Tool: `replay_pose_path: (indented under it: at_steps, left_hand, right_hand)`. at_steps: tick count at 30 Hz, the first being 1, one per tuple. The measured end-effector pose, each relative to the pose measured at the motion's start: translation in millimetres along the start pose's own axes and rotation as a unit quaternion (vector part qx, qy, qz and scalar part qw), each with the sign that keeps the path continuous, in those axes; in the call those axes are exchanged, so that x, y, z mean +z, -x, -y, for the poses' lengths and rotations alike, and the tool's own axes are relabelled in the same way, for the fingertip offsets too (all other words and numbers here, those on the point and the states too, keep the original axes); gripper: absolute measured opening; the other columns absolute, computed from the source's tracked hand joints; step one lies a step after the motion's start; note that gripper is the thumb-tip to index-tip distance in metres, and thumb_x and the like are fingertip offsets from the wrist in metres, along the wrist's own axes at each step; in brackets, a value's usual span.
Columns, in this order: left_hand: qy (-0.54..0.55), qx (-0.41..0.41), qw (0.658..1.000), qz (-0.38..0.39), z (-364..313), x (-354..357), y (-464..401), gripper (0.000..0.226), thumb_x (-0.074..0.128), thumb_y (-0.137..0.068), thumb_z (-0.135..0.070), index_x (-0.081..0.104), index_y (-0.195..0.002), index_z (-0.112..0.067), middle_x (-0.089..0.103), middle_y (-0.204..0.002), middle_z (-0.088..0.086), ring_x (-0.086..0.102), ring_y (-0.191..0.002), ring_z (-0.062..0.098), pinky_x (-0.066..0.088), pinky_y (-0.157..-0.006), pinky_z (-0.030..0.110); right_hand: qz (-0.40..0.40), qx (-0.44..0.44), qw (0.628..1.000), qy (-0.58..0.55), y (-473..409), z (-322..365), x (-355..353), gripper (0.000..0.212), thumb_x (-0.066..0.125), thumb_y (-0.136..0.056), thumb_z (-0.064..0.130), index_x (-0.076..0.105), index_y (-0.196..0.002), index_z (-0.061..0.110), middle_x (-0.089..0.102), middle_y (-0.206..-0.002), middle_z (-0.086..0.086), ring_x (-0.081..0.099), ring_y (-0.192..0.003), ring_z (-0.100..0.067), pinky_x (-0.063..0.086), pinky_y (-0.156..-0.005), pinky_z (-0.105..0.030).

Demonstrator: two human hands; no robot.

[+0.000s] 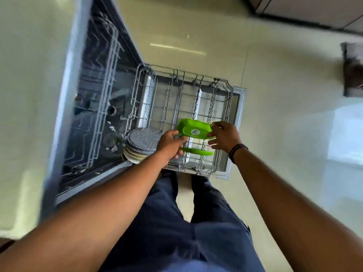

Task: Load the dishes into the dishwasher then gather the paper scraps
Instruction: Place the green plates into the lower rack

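Two green dishes over the pulled-out lower rack (196, 107): an upper green tray (193, 128), tilted with its underside showing, and a second green dish (198, 152) seen edge-on just below it, down among the tines. Upper tray pinched at its right end by the right hand (224, 137), fingers curled over the rim; left end touched or held by the left hand (170, 144), whose fingers also seem curled on the lower dish (blur hides the exact contact). Long axis of the tray running left to right, between the two hands, so both about equally near; slots lie straight beneath. A round pale sticker on the tray's underside, writing too small to read. Stack of grey speckled plates (143, 143) just left of the left hand, at the rack's near-left corner. Beyond that, the open dishwasher (94, 107) tub with its upper rack. Dark band on the right wrist. No paper scraps in view.
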State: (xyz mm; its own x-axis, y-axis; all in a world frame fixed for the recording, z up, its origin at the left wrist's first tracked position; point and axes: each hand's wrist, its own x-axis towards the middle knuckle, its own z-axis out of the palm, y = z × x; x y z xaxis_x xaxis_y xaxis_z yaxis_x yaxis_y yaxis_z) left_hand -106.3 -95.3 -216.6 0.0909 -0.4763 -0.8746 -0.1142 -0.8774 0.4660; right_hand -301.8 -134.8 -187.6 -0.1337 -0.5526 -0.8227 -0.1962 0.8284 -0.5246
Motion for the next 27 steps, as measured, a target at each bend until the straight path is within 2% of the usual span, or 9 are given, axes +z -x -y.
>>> replay_pose_path:
  at_steps: [3, 7, 11, 15, 19, 23, 26, 27]
  left_hand:
    - [0.018, 0.018, 1.0, -0.012, -20, -28, 55, 0.046, 0.071, -0.095, -0.024, 0.052, -0.136, -0.019, 0.067, -0.081, 0.003, 0.056, -0.051, 0.014, 0.04, -0.043, 0.024]
    - [0.059, 0.054, 0.995, -0.063, -43, -61, 122, 0.028, 0.067, -0.098, -0.021, 0.055, -0.124, -0.022, 0.066, -0.078, 0.004, 0.057, -0.053, 0.015, 0.04, -0.04, 0.021]
    - [0.141, 0.102, 0.977, -0.124, -59, -78, 163, 0.027, 0.064, -0.098, -0.015, 0.058, -0.124, -0.016, 0.063, -0.075, 0.006, 0.054, -0.05, 0.014, 0.038, -0.042, 0.021]
    - [0.218, 0.156, 0.95, -0.162, -72, -85, 191, 0.029, 0.063, -0.098, -0.011, 0.058, -0.126, -0.01, 0.062, -0.076, 0.009, 0.051, -0.049, 0.014, 0.035, -0.044, 0.023]
    - [0.277, 0.2, 0.916, -0.21, -74, -92, 216, 0.032, 0.063, -0.096, -0.006, 0.058, -0.128, -0.008, 0.064, -0.079, 0.009, 0.051, -0.052, 0.013, 0.037, -0.043, 0.022]
    - [0.348, 0.229, 0.859, -0.298, -61, -108, 249, 0.026, 0.065, -0.094, -0.009, 0.063, -0.12, -0.013, 0.066, -0.081, 0.005, 0.055, -0.054, 0.012, 0.04, -0.044, 0.02]
    - [0.384, 0.239, 0.805, -0.383, -36, -128, 275, 0.037, 0.076, -0.08, -0.027, 0.067, -0.115, -0.021, 0.069, -0.076, 0.001, 0.065, -0.064, 0.018, 0.045, -0.056, 0.026]
    - [0.388, 0.241, 0.786, -0.417, -23, -136, 284, 0.034, 0.078, -0.079, -0.028, 0.068, -0.112, -0.024, 0.071, -0.077, 0.0, 0.066, -0.07, 0.02, 0.047, -0.061, 0.028]
  right_hand:
    - [0.015, -0.026, 0.999, 0.012, 56, 27, 0, 0.01, 0.059, -0.097, 0.022, 0.066, -0.089, 0.02, 0.071, -0.083, -0.01, 0.062, -0.056, -0.025, 0.05, -0.054, -0.03]
    - [0.05, -0.058, 0.997, 0.031, 112, 56, 12, 0.013, 0.057, -0.099, 0.021, 0.067, -0.099, 0.012, 0.069, -0.081, -0.009, 0.06, -0.055, -0.022, 0.047, -0.054, -0.028]
    - [0.122, -0.121, 0.98, 0.1, 144, 105, 25, 0.014, 0.057, -0.1, 0.023, 0.065, -0.098, 0.012, 0.07, -0.085, -0.009, 0.06, -0.062, -0.024, 0.046, -0.054, -0.028]
    - [0.146, -0.196, 0.96, 0.138, 165, 158, 28, 0.017, 0.057, -0.1, 0.021, 0.066, -0.102, 0.007, 0.069, -0.085, -0.009, 0.061, -0.064, -0.025, 0.046, -0.056, -0.03]
    - [0.167, -0.243, 0.946, 0.133, 183, 188, 39, 0.015, 0.055, -0.1, 0.018, 0.068, -0.1, 0.01, 0.07, -0.081, -0.009, 0.061, -0.064, -0.025, 0.045, -0.051, -0.026]
    - [0.235, -0.274, 0.914, 0.186, 212, 199, 79, 0.012, 0.057, -0.1, 0.017, 0.068, -0.096, 0.012, 0.069, -0.078, -0.008, 0.059, -0.058, -0.02, 0.046, -0.054, -0.025]
    - [0.289, -0.303, 0.874, 0.248, 236, 202, 117, 0.014, 0.058, -0.1, 0.022, 0.066, -0.093, 0.014, 0.072, -0.081, -0.007, 0.063, -0.063, -0.021, 0.05, -0.058, -0.027]
    - [0.309, -0.306, 0.861, 0.264, 245, 202, 132, 0.014, 0.059, -0.1, 0.024, 0.066, -0.093, 0.014, 0.073, -0.084, -0.008, 0.064, -0.065, -0.022, 0.052, -0.061, -0.028]
